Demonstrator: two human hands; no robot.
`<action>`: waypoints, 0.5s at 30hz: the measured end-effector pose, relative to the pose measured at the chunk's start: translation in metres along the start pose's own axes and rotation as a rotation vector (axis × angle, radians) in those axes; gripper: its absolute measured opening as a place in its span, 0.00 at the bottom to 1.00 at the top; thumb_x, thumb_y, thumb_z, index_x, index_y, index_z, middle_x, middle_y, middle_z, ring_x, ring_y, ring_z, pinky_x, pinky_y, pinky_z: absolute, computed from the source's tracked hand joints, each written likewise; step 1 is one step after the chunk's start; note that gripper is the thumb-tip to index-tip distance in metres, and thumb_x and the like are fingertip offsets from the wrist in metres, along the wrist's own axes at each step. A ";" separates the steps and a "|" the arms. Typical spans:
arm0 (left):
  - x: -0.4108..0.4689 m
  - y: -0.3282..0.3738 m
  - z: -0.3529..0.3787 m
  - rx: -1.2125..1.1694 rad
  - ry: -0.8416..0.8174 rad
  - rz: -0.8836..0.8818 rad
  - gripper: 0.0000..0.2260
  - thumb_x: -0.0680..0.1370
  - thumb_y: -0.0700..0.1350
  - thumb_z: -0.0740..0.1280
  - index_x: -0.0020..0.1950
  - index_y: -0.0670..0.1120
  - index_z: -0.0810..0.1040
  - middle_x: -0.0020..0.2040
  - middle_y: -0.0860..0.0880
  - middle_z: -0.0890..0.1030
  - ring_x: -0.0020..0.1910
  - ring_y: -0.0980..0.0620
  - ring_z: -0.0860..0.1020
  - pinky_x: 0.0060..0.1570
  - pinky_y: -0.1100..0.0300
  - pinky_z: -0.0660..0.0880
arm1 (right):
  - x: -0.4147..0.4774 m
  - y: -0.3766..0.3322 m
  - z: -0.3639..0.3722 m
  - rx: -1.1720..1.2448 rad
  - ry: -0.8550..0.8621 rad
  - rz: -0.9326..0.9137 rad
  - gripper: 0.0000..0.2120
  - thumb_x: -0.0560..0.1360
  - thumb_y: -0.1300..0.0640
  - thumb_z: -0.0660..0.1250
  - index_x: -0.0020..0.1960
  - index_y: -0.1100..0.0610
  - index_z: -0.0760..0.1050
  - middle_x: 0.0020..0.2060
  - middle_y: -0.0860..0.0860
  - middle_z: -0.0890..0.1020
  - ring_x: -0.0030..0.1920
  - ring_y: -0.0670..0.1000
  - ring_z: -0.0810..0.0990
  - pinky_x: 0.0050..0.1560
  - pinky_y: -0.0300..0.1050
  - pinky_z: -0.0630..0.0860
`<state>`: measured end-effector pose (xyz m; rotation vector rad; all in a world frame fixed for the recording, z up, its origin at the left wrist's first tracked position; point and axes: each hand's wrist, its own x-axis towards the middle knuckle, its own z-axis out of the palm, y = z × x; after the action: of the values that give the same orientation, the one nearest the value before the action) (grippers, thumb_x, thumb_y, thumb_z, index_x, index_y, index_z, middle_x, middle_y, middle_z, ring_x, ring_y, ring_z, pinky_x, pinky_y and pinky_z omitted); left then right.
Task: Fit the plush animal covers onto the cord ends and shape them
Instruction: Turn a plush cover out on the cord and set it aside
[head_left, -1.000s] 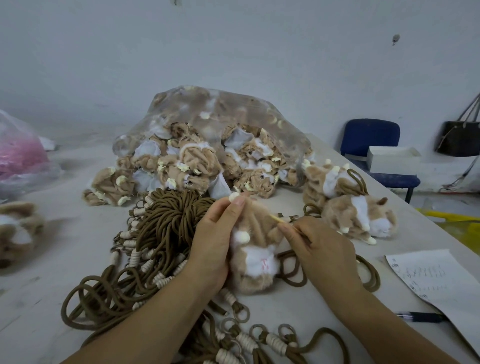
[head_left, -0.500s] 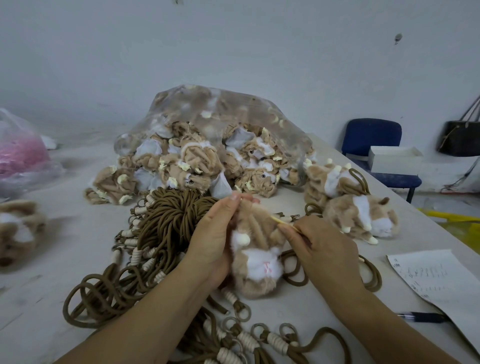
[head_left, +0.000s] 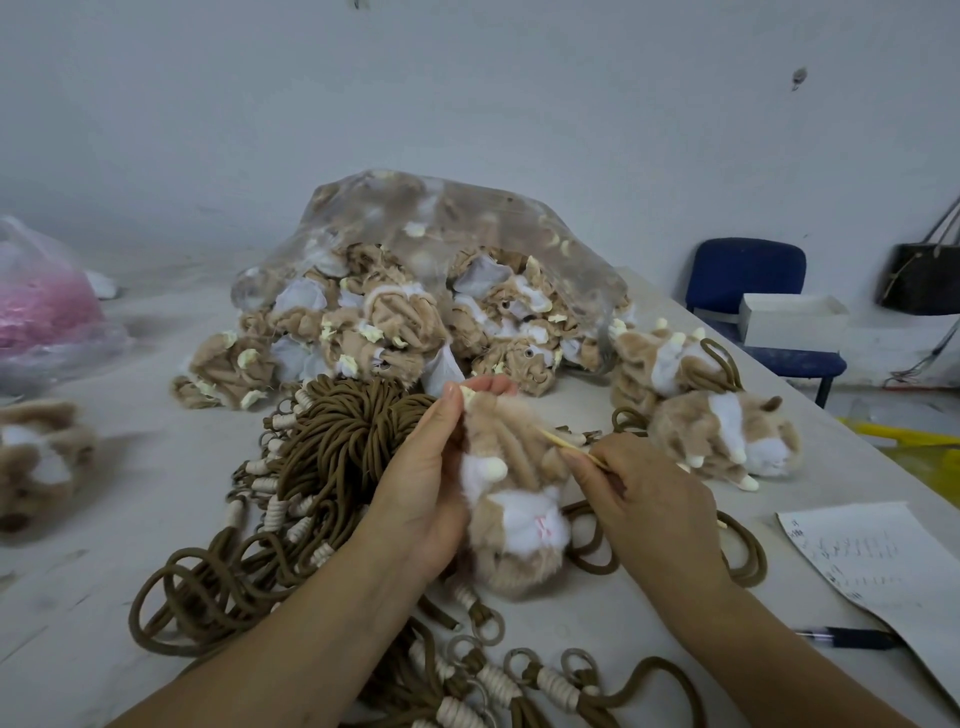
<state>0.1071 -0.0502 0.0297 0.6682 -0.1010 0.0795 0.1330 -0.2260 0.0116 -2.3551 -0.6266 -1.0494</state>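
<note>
At the near edge of the table (head_left: 104, 545), brown cords (head_left: 519, 680) lie in a tangle, their ends wrapped in pale binding and tipped with rings. Just beyond them the left hand (head_left: 426, 488) holds a tan and white cover (head_left: 514, 499) upright off the table. Its fingers are curled round the cover's left side, with thumb and fingertips pinching the top end. The right hand (head_left: 644, 493) is closed round a thin pale stick (head_left: 566, 444), pinched between thumb and forefinger. The stick's far tip is pressed into the cover's upper right side.

To the right lie a pen (head_left: 857, 637) and a sheet of paper (head_left: 872, 561) with handwriting. Left of the hands is a thick bundle (head_left: 332, 447) of coiled cords. Right of them, two plush animals (head_left: 722, 431) rest on the table with cord loops beside them. Another plush (head_left: 36, 457) sits at the left edge.

Farther back, a clear bag (head_left: 431, 249) spills a heap of limp covers. A pink bag (head_left: 41, 306) lies far left. Off the table's right side stands a blue chair (head_left: 748, 275) bearing a white box (head_left: 789, 322), with a dark handbag (head_left: 924, 280) against the wall.
</note>
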 end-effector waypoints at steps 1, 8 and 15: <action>0.000 0.000 0.000 -0.023 -0.007 -0.010 0.13 0.77 0.49 0.64 0.48 0.45 0.87 0.56 0.46 0.84 0.56 0.50 0.82 0.48 0.55 0.80 | -0.001 0.000 0.000 0.016 -0.015 0.015 0.20 0.77 0.40 0.57 0.33 0.52 0.68 0.27 0.43 0.65 0.26 0.45 0.66 0.23 0.36 0.59; -0.003 0.002 -0.001 -0.032 -0.122 -0.063 0.15 0.79 0.50 0.62 0.51 0.45 0.86 0.53 0.46 0.85 0.54 0.50 0.83 0.49 0.55 0.80 | -0.003 0.001 0.004 0.154 -0.137 0.070 0.17 0.74 0.38 0.52 0.36 0.49 0.65 0.26 0.41 0.64 0.27 0.39 0.65 0.28 0.32 0.58; -0.006 -0.005 0.004 0.164 -0.057 -0.038 0.12 0.77 0.46 0.66 0.55 0.42 0.83 0.53 0.43 0.83 0.51 0.49 0.82 0.55 0.52 0.79 | -0.005 0.005 0.006 0.340 -0.155 0.131 0.19 0.73 0.36 0.53 0.33 0.48 0.66 0.27 0.45 0.71 0.33 0.45 0.72 0.31 0.35 0.66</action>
<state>0.1014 -0.0567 0.0286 0.8363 -0.1377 0.0319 0.1368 -0.2272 0.0032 -2.1555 -0.6412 -0.6491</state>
